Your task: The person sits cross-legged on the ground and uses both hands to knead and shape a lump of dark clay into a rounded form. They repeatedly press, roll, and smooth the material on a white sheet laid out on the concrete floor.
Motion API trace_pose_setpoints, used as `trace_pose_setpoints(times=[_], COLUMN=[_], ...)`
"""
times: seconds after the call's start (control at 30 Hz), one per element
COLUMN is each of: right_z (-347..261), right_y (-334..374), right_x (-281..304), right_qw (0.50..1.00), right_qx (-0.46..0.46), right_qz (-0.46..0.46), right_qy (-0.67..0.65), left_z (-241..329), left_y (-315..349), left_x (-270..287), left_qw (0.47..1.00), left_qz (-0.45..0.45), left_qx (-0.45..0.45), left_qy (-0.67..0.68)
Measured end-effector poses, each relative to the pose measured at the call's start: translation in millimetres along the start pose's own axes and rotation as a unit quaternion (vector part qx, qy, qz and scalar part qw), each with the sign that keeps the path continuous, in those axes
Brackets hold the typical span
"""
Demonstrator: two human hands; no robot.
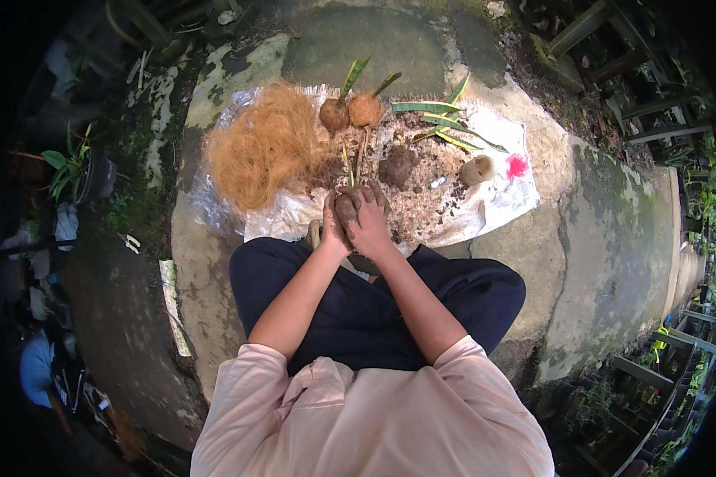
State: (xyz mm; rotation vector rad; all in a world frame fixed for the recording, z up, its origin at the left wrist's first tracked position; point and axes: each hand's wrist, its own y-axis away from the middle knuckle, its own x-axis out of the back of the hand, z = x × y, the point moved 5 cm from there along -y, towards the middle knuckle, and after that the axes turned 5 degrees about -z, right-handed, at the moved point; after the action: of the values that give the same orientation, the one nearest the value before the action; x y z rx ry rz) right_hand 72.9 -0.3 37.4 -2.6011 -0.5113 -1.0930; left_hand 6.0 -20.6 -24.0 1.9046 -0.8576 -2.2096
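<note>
Spreading over the concrete (421,48), a white sheet (513,203) carries the work, with a heap of tan fibre (262,151) on its left, near enough to draw from easily. Loose striped leaves (453,123) lie at its far right. The left hand (335,228) and right hand (366,225), both soiled, are curled close together around a dark clump (346,208) at the near edge, mostly hidden by the fingers. Pressing seems the step in hand: even pressure from both palms, with small turns between squeezes, should firm it without cracking. Beyond sit two round brown balls (350,114), leaves standing out of them, a useful guide for shape. A dark crumbly mound (398,165) offers filler for gaps, left of a pale cup (477,170). Whether the thin yellowish stem (347,163) enters the clump, I cannot tell; avoid bending it.
</note>
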Motion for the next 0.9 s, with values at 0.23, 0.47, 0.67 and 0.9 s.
trace_pose_setpoints(times=[0.23,0.47,0.67,0.9], right_z=[55.0,161.6,155.6,171.7], right_y=[-29.1,-64.0,-77.3,-66.0], right_x=[74.4,66.4,32.3,17.6], right_qw=[0.991,0.974,0.921,0.895], right_qx=[-0.071,-0.141,-0.199,-0.185], right_qz=[0.043,-0.111,-0.185,-0.202], right_qy=[-0.108,0.141,0.278,0.353], left_z=[26.0,35.7,36.6,30.7], left_y=[-12.2,-10.8,-13.5,-15.0], left_x=[-23.4,-36.9,-35.0,-41.5], left_qw=[0.996,0.995,0.994,0.992], left_qz=[0.015,0.030,0.030,0.059], left_qx=[-0.079,-0.097,-0.104,-0.106], left_qy=[-0.026,0.020,0.023,0.020])
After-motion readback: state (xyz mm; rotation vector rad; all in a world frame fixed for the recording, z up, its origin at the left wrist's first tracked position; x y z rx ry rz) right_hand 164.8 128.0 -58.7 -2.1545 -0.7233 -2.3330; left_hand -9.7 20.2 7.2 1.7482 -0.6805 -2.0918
